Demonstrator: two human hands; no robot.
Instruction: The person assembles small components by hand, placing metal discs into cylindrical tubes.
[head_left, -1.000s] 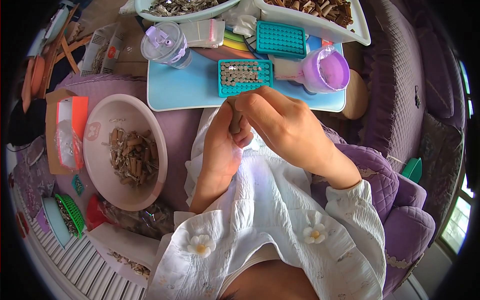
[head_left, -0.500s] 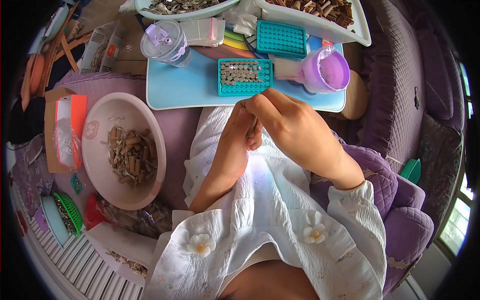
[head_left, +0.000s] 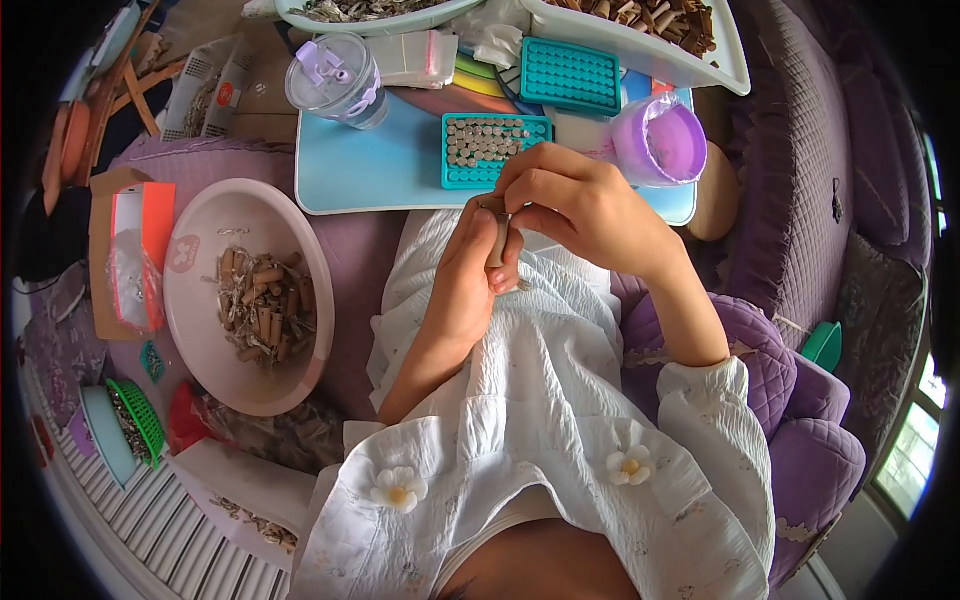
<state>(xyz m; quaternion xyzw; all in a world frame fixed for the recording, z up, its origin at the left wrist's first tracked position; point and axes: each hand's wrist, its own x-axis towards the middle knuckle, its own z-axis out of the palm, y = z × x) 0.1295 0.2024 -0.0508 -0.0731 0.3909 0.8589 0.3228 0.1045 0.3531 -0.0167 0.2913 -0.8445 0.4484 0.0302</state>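
Observation:
My left hand (head_left: 458, 285) is closed round a small tan paper tube (head_left: 497, 248), held upright above my lap. At the tube's upper end my right hand (head_left: 590, 205) pinches with thumb and fingertips; what lies between them is too small to make out. Just beyond my hands, a teal tray (head_left: 480, 182) holds rows of small round silvery-grey pieces in part of its holes. To my left, a pink basin (head_left: 183, 330) contains similar tan tubes (head_left: 268, 318) with thin silvery strands among them.
A light-blue table (head_left: 350, 180) carries a lidded clear cup (head_left: 340, 85), a second teal tray (head_left: 570, 75) and a purple tub (head_left: 672, 145). Behind stands a white bin (head_left: 735, 75) of brown tubes. An orange-white box (head_left: 155, 225) lies left of the basin.
My right hand has shifted slightly, its fingers now bent at the tube's top. The tube shows more plainly in my left hand, which stays near the same place.

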